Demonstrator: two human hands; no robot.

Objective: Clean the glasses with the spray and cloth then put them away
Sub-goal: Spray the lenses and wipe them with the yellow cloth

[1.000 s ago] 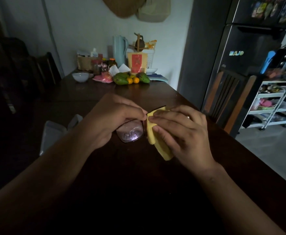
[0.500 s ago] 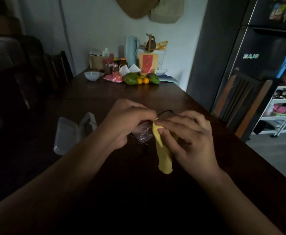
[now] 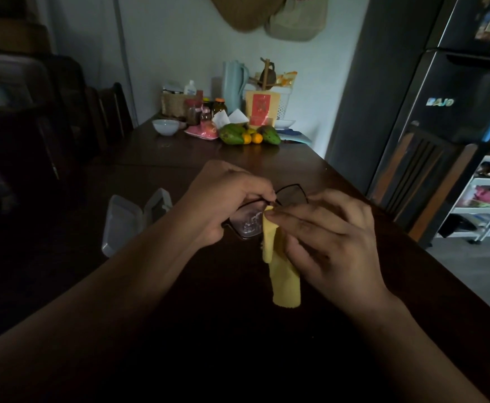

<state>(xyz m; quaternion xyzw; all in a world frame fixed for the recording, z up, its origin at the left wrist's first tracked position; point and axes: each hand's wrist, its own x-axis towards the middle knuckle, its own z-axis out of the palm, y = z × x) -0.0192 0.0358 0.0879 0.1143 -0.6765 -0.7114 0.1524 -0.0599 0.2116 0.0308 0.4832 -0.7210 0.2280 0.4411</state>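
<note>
Thin black-framed glasses [image 3: 249, 223] are held above the dark wooden table [image 3: 238, 330]. My left hand [image 3: 223, 202] pinches the frame near its bridge from the left. My right hand [image 3: 325, 237] pinches a yellow cloth [image 3: 281, 274] against the glasses near the bridge; the rest of the cloth hangs down below my fingers. One lens shows below my left hand, the other frame rim shows behind my right fingers. A clear open glasses case [image 3: 133, 219] lies on the table to the left. No spray bottle that I can pick out.
At the table's far end stand a white bowl [image 3: 166, 127], jars, a pale jug [image 3: 233, 82], a yellow box and green and orange fruit [image 3: 248, 135]. A black fridge [image 3: 441, 97] and a wooden chair [image 3: 421, 175] stand right, a white rack [image 3: 488, 205] beyond.
The view has shifted, so hands and case sit further right. The cloth, earlier folded over the right lens, now hangs long from my right fingers, and the right frame rim is uncovered.
</note>
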